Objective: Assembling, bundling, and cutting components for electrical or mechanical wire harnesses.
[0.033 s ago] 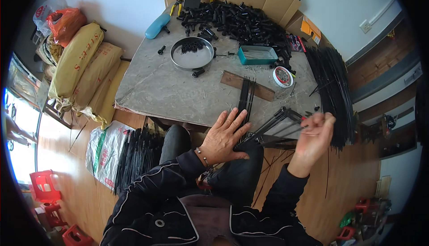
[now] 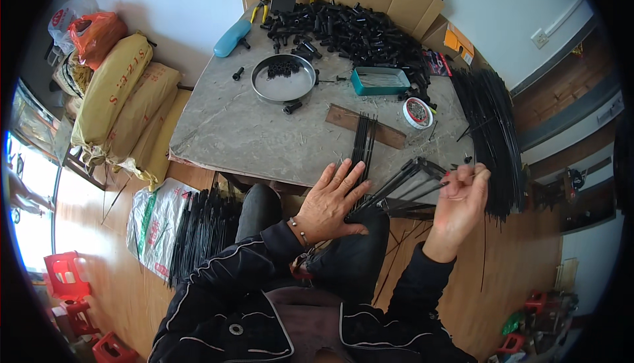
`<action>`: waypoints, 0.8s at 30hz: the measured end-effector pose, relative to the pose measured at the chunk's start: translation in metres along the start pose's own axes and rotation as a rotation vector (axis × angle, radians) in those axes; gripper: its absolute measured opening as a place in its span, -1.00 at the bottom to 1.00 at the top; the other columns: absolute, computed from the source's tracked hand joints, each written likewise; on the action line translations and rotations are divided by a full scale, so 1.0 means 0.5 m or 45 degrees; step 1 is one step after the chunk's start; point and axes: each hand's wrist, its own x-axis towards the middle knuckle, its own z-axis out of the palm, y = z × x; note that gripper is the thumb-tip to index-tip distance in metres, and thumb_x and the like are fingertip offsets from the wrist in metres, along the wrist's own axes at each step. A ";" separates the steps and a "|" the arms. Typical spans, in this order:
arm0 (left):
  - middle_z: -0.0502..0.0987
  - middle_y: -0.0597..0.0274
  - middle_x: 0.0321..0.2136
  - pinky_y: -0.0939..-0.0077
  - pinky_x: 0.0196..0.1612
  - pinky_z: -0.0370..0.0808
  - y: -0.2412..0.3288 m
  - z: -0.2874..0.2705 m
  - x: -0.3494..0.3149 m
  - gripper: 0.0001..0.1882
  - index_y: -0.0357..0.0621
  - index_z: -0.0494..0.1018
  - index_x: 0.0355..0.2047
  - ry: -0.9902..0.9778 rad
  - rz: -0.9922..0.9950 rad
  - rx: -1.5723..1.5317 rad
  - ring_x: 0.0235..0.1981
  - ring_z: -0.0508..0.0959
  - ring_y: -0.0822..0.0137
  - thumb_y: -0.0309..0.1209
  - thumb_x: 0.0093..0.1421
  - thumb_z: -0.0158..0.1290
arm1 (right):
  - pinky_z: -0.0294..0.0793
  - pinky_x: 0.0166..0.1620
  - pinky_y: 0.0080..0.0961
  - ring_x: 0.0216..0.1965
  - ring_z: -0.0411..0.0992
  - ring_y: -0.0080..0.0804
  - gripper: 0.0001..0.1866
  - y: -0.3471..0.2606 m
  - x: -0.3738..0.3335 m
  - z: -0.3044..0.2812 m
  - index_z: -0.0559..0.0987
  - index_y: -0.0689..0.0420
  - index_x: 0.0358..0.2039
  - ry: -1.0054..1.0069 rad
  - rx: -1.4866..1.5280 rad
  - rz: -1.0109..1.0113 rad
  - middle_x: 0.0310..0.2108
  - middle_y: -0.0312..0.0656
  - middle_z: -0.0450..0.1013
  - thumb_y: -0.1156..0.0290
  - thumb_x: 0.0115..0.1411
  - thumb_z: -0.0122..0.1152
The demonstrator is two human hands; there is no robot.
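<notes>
My left hand [image 2: 333, 198] lies flat with fingers spread over a bundle of thin black rods [image 2: 362, 142]. The rods reach past the table's front edge, their far ends over a brown wooden strip [image 2: 340, 116]. To the right, several thicker black rods [image 2: 396, 181] slant up over the edge and meet in a dark cluster. At the tip of that cluster my right hand [image 2: 460, 204] is raised, fingers curled together. A small red part [image 2: 445, 177] shows by its fingertips; what the fingers hold is mostly hidden.
On the grey table [image 2: 224, 129] stand a round metal tray [image 2: 284, 92] with small black rings, a teal box [image 2: 381, 91] and a white tub [image 2: 418, 113]. Black tubular parts [image 2: 356, 30] are heaped behind. Long black rods [image 2: 489, 138] hang at the right edge; more rods [image 2: 205, 231] lie lower left.
My right hand has shifted slightly left, its fingers closing in on the small red part near the cluster's tip. My left hand has stayed in place.
</notes>
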 end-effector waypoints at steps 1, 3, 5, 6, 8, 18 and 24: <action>0.04 -0.04 0.33 0.07 0.37 -0.11 -0.002 0.001 0.000 -0.04 -0.09 0.28 0.21 -0.004 -0.002 0.009 0.37 -0.01 -0.05 0.27 -0.08 0.15 | 0.16 -0.45 -0.63 -0.61 0.10 -0.66 -0.78 0.004 -0.006 0.010 0.38 0.03 -0.27 -0.034 0.019 0.097 -0.51 -0.41 0.26 0.15 0.38 -0.02; 0.04 -0.04 0.33 0.07 0.37 -0.11 -0.002 -0.003 0.002 -0.04 -0.09 0.28 0.21 0.007 0.003 0.012 0.37 -0.01 -0.05 0.27 -0.08 0.14 | 0.17 -0.52 -0.70 -0.59 0.15 -0.69 -0.78 -0.032 0.025 -0.039 0.39 0.08 -0.25 -0.153 0.274 -0.030 -0.47 -0.38 0.29 0.19 0.36 0.02; 0.04 -0.05 0.33 0.07 0.37 -0.11 0.000 -0.002 0.004 -0.04 -0.09 0.28 0.21 0.015 0.013 0.016 0.37 -0.01 -0.05 0.28 -0.08 0.14 | 0.22 -0.50 -0.71 -0.57 0.21 -0.69 -0.82 -0.056 0.050 -0.064 0.42 0.09 -0.25 -0.164 0.267 -0.195 -0.43 -0.33 0.37 0.24 0.35 0.04; 0.04 -0.05 0.33 0.07 0.37 -0.10 0.000 -0.001 0.004 -0.04 -0.09 0.28 0.21 0.004 0.010 0.002 0.37 -0.01 -0.04 0.28 -0.07 0.13 | 0.22 -0.50 -0.71 -0.57 0.21 -0.69 -0.82 -0.048 0.050 -0.061 0.42 0.09 -0.25 -0.163 0.262 -0.200 -0.43 -0.33 0.37 0.24 0.35 0.04; 0.04 -0.04 0.33 0.07 0.37 -0.10 -0.006 0.001 0.004 -0.04 -0.09 0.28 0.21 -0.004 0.003 -0.013 0.37 -0.01 -0.04 0.28 -0.07 0.13 | 0.24 -0.49 -0.73 -0.53 0.27 -0.69 -0.86 -0.016 0.055 -0.040 0.46 0.08 -0.29 0.144 0.000 0.057 -0.39 -0.27 0.45 0.29 0.33 0.08; 0.05 -0.04 0.33 0.04 0.36 -0.09 -0.002 0.000 0.003 -0.06 -0.20 0.32 0.16 0.044 0.024 -0.051 0.37 -0.01 -0.03 0.27 -0.05 0.12 | 0.39 -0.51 -0.59 -0.60 0.42 -0.52 -0.82 0.249 0.179 -0.026 0.53 0.21 -0.35 -0.628 -1.533 -0.058 -0.59 -0.27 0.48 0.35 0.22 0.11; 0.04 -0.03 0.33 0.04 0.36 -0.09 -0.007 -0.004 -0.004 -0.06 -0.16 0.31 0.18 0.034 0.001 -0.052 0.37 -0.01 -0.03 0.27 -0.06 0.13 | 0.46 -0.31 -0.17 -0.37 0.51 0.00 -0.85 0.235 0.209 0.043 0.59 0.08 -0.34 -1.129 -2.114 -0.189 -0.48 -0.06 0.54 0.33 0.13 0.14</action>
